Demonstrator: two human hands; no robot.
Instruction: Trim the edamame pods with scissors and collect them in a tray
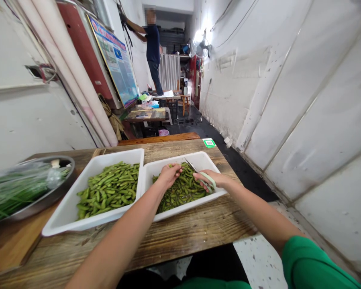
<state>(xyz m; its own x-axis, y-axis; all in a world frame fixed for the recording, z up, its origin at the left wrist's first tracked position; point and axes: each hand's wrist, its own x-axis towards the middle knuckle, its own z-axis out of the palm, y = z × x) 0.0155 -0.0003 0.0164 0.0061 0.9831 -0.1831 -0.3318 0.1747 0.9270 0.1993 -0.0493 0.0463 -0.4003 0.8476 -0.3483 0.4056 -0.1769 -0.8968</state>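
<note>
Over the right white tray (213, 163), my right hand (209, 179) is closed around a pair of scissors (211, 179) with pale green handles. Their blades point up and left, slightly apart. My left hand (170, 175) is pinched near the blade tips, with a bit of green pod showing at its fingers. Beneath both hands lie green soybean pods (180, 192) that look wet, in some dark liquid. To the left, another white tray (60, 214) bears a heap of soybean pods (111, 186).
A metal basin (70, 172) with long green vegetables (17, 194) in plastic stands at the left, by a wooden board (20, 245). The wooden table (195, 228) carries a QR card (209, 143). Beyond, a person (153, 52) stands on a table, arms raised to the wall.
</note>
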